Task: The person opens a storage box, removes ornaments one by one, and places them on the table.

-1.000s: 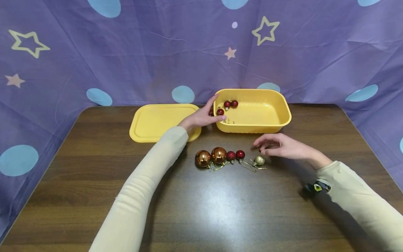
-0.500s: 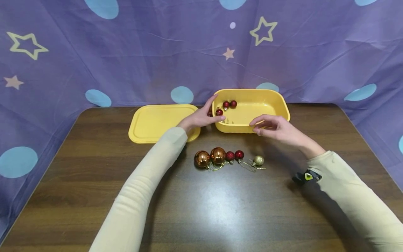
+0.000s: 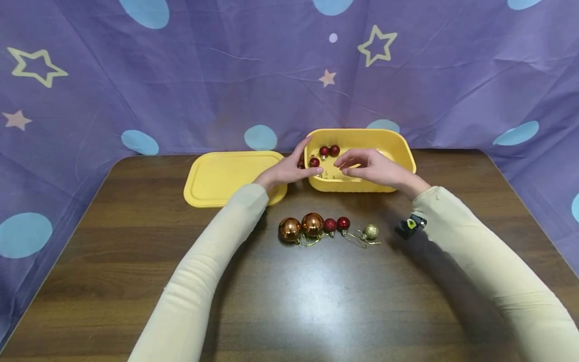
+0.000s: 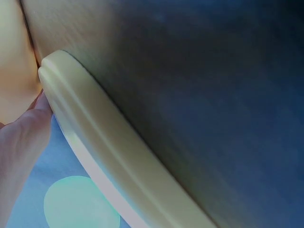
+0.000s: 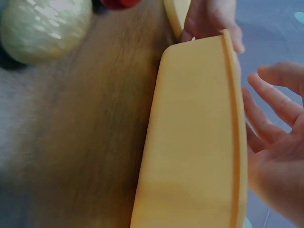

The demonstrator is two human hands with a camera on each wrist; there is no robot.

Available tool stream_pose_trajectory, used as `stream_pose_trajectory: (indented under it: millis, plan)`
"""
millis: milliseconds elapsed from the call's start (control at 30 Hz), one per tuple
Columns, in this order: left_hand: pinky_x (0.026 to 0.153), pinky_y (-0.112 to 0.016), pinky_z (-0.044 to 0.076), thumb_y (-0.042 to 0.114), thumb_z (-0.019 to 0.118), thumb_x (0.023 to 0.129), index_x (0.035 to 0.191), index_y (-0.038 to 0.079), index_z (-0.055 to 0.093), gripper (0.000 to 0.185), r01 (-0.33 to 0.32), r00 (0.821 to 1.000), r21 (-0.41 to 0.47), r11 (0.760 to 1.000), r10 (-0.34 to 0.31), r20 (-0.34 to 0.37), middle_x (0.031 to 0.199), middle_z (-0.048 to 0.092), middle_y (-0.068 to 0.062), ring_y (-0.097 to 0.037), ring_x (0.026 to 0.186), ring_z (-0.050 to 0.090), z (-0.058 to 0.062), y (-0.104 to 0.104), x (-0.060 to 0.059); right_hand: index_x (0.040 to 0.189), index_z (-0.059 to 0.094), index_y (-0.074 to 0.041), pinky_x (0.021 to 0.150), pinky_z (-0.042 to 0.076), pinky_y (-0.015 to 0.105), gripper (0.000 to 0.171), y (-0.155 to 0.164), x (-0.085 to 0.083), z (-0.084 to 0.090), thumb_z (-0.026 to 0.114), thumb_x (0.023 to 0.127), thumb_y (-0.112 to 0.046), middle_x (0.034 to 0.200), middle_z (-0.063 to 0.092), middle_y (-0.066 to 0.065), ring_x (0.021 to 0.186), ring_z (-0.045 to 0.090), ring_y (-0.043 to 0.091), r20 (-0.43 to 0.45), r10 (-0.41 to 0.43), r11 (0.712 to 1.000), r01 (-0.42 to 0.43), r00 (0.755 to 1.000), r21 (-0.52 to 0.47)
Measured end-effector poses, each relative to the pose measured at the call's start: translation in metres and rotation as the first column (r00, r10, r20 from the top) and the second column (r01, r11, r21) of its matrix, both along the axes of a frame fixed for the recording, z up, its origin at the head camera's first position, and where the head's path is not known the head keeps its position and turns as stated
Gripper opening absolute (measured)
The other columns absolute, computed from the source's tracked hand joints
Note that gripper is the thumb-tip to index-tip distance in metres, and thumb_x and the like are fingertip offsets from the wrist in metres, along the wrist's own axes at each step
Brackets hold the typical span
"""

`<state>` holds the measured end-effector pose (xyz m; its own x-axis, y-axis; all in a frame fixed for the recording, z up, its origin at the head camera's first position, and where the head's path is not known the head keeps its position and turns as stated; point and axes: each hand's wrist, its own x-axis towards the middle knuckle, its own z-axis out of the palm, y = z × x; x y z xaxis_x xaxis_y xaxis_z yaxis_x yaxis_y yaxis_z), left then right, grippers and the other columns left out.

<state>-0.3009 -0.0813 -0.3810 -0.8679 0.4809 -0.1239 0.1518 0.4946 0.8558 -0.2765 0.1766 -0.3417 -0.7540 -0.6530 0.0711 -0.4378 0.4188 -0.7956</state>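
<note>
My left hand (image 3: 289, 170) holds the left end of a yellow plastic box (image 3: 362, 186), thumb over its front left rim and a finger at the back corner. Inside, at the left, lie several small red Christmas baubles (image 3: 334, 151) and bits of gold cord. A dark red patch shows between that hand and the box wall. My right hand (image 3: 373, 167) hovers over the box's opening with fingers loosely bent; the right wrist view shows them apart, nothing between them. In front stand two copper baubles (image 3: 312, 224), two small red baubles (image 3: 343, 223) and a gold glitter bauble (image 3: 371, 231).
A yellow lid (image 3: 226, 176) lies flat to the left of the box, partly beneath my left wrist. The brown wooden table (image 3: 135, 281) meets a purple curtain (image 3: 217, 90) right behind the box. Gold hanging loops trail from the baubles in the row.
My right hand has moved from beside the gold bauble, up and left, over the front rim to above the box. My left hand and the baubles have stayed in place.
</note>
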Motion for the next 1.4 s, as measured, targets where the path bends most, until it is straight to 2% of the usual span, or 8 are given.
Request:
stream_pose_trajectory:
  millis: [200,333,567,667,933,1100,1300,1400]
  plan:
    - [0.111,-0.035,0.027,0.037,0.068,0.090,0.156,0.029,-0.004,0.098,0.005,1.000,0.021,1.000,-0.005,0.010,0.156,0.021,-0.018,-0.028,0.136,0.034,0.002,0.001,0.000,0.116,0.067,-0.004,0.090,0.044,0.037,0.025,-0.017,-0.017,-0.004,0.063,0.092,-0.007,0.114,0.066,0.011,0.106,0.057,0.024,0.009,0.039,0.997,-0.039,0.999,0.073]
    - [0.109,-0.030,0.030,0.033,0.067,0.091,0.156,0.027,-0.005,0.098,0.023,1.000,0.056,0.998,-0.024,0.015,0.153,0.027,-0.019,-0.025,0.134,0.038,0.002,0.000,0.001,0.118,0.067,-0.002,0.095,0.040,0.041,0.027,-0.028,-0.027,-0.010,0.063,0.092,-0.007,0.118,0.064,0.012,0.110,0.054,0.027,0.033,0.065,0.996,-0.067,0.997,0.059]
    - [0.111,-0.034,0.027,0.033,0.068,0.091,0.156,0.025,-0.005,0.098,0.023,1.000,0.025,0.999,-0.022,-0.009,0.153,0.027,-0.019,-0.027,0.135,0.036,0.003,-0.003,0.003,0.124,0.063,0.001,0.086,0.045,0.034,0.033,-0.042,-0.037,-0.016,0.063,0.093,-0.009,0.120,0.062,0.014,0.104,0.055,0.028,0.104,0.122,0.988,-0.131,0.987,0.081]
    - [0.112,-0.036,0.026,0.035,0.067,0.091,0.156,0.027,-0.005,0.098,0.016,1.000,0.013,1.000,-0.016,-0.006,0.155,0.024,-0.018,-0.029,0.136,0.034,0.003,-0.004,0.005,0.125,0.062,0.001,0.088,0.045,0.033,0.034,-0.045,-0.039,-0.019,0.062,0.092,-0.009,0.120,0.063,0.014,0.104,0.056,0.026,0.146,0.135,0.983,-0.150,0.980,0.101]
    - [0.112,-0.040,0.026,0.037,0.067,0.091,0.156,0.030,-0.004,0.097,0.014,1.000,-0.004,1.000,-0.014,-0.011,0.158,0.014,-0.017,-0.034,0.138,0.030,0.003,-0.003,0.004,0.121,0.063,0.003,0.098,0.043,0.038,0.032,-0.048,-0.040,-0.024,0.061,0.089,-0.003,0.117,0.063,0.016,0.110,0.056,0.029,0.205,0.105,0.986,-0.129,0.973,0.110]
    - [0.111,-0.037,0.028,0.034,0.067,0.091,0.156,0.030,-0.004,0.097,0.020,1.000,0.016,1.000,-0.020,-0.013,0.157,0.018,-0.018,-0.032,0.136,0.033,0.004,-0.002,0.005,0.116,0.064,0.004,0.099,0.043,0.039,0.029,-0.048,-0.040,-0.026,0.062,0.088,-0.002,0.116,0.064,0.016,0.111,0.056,0.031,0.219,0.069,0.993,-0.088,0.973,0.078]
    - [0.111,-0.036,0.028,0.036,0.069,0.089,0.156,0.031,-0.003,0.099,0.005,1.000,0.011,1.000,-0.005,-0.006,0.155,0.023,-0.020,-0.031,0.135,0.035,0.003,-0.002,0.004,0.110,0.064,0.009,0.090,0.047,0.032,0.024,-0.045,-0.041,-0.028,0.063,0.088,0.003,0.106,0.066,0.016,0.101,0.059,0.029,0.162,0.053,0.998,-0.055,0.985,0.008]
    - [0.111,-0.038,0.027,0.039,0.070,0.088,0.156,0.033,-0.002,0.099,-0.007,1.000,0.003,1.000,0.007,-0.005,0.154,0.024,-0.020,-0.033,0.135,0.035,0.002,-0.002,0.004,0.112,0.063,0.010,0.084,0.048,0.027,0.024,-0.043,-0.042,-0.028,0.061,0.088,0.004,0.105,0.066,0.016,0.098,0.059,0.026,0.173,0.048,0.999,-0.049,0.984,0.001]
